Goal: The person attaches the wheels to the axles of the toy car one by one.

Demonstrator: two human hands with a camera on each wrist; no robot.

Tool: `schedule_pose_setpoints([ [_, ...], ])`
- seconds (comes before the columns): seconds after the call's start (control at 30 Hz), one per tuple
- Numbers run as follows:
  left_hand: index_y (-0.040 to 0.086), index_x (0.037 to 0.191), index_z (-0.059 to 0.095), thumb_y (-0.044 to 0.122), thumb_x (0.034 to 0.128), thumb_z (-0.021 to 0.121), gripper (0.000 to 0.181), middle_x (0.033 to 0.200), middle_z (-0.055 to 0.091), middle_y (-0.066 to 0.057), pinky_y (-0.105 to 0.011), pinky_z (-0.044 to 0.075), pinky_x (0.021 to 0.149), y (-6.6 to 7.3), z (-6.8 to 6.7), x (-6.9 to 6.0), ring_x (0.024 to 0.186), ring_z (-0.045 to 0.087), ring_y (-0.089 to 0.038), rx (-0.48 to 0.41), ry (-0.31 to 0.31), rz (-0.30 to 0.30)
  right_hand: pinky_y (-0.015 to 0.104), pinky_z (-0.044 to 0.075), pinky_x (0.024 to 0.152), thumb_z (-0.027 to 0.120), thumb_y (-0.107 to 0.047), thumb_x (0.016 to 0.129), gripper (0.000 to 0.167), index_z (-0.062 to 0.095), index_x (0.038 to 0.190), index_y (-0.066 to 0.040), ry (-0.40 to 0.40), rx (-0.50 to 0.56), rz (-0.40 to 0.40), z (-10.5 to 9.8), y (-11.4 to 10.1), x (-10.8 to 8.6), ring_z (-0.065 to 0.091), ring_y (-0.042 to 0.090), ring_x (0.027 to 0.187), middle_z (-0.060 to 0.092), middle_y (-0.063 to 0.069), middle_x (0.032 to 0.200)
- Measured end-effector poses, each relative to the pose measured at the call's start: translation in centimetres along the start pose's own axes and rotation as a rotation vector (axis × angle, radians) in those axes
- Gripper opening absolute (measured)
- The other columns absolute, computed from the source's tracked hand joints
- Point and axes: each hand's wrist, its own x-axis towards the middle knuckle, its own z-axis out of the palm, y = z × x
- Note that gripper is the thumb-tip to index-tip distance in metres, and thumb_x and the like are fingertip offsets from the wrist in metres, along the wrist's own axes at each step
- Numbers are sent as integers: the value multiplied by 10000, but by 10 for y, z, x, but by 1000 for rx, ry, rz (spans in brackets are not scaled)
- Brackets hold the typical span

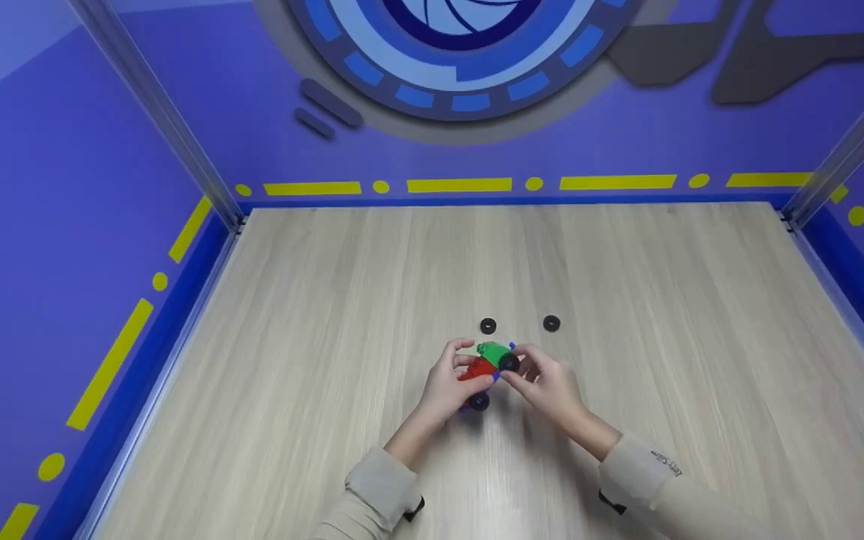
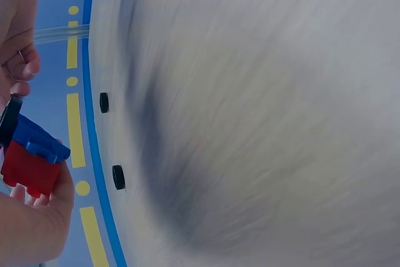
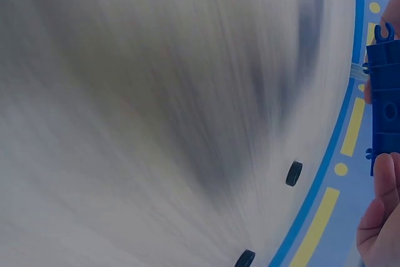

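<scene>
My left hand grips a toy car by its red body. The car also has a green part and a blue chassis. In the right wrist view the underside of that chassis shows small side pegs and a forked hook at one end. My right hand has its thumb and fingers around a black wheel at the car's right end. Another wheel sits at the end nearer me. The left palm and fingers partly hide the body.
Two loose black wheels lie on the wooden table beyond the hands: one wheel straight ahead, another wheel to its right. Purple-blue panels with yellow marks rise along the back and sides.
</scene>
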Motion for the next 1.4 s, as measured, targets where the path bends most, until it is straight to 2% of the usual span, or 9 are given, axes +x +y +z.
schedule_pose_setpoints([
  [0.23,158,1197,447,189,749,691,511,1087,576,-83,-338,479,813,0,1,-1,942,563,-184,42,8,15,174,441,507,732,-111,686,307,596,960,-81,3,-4,-13,0,3,-2,513,36,557,584,-42,638],
  [0.5,164,1184,461,169,740,697,502,1085,581,-75,-329,481,801,0,1,-1,932,575,-179,91,18,55,176,440,505,709,-121,719,294,587,984,-91,-61,21,11,-4,6,-3,519,36,552,602,-41,645],
  [0.63,173,1185,465,160,743,692,497,1109,580,-69,-349,472,826,-1,-1,-2,978,568,-202,118,11,70,185,446,524,689,-167,747,324,568,1036,-88,-118,64,70,-10,7,-1,521,50,568,609,-15,687],
  [0.73,191,1187,470,154,742,693,499,1126,581,-52,-356,464,850,-1,-2,-3,1009,560,-206,148,-1,78,201,446,534,671,-273,765,442,514,1142,-104,-182,95,146,-15,9,3,526,78,584,603,2,734],
  [0.87,207,1169,490,140,739,696,482,1119,594,-34,-347,466,852,-1,-2,-4,1017,562,-198,211,-11,130,224,448,545,631,-404,772,611,405,1276,-140,-299,112,200,-19,10,5,544,122,617,606,25,813],
  [1.0,210,1143,517,113,726,700,465,1092,612,-16,-336,471,837,0,0,-5,995,569,-184,283,-15,179,234,447,539,610,-422,784,631,386,1309,-152,-374,129,200,-21,9,5,549,147,618,608,58,871],
  [1.23,211,1144,528,129,716,709,472,1060,620,14,-319,473,814,2,3,-7,952,567,-152,438,-12,213,235,435,532,624,-405,776,550,478,1254,-176,-395,135,236,-21,5,6,542,142,602,599,66,889],
  [1.4,223,1122,548,153,706,717,455,1028,626,33,-303,454,778,4,4,-8,905,558,-127,600,20,287,213,439,546,629,-408,769,518,546,1193,-121,-389,105,208,-20,4,6,536,122,645,617,57,917],
])
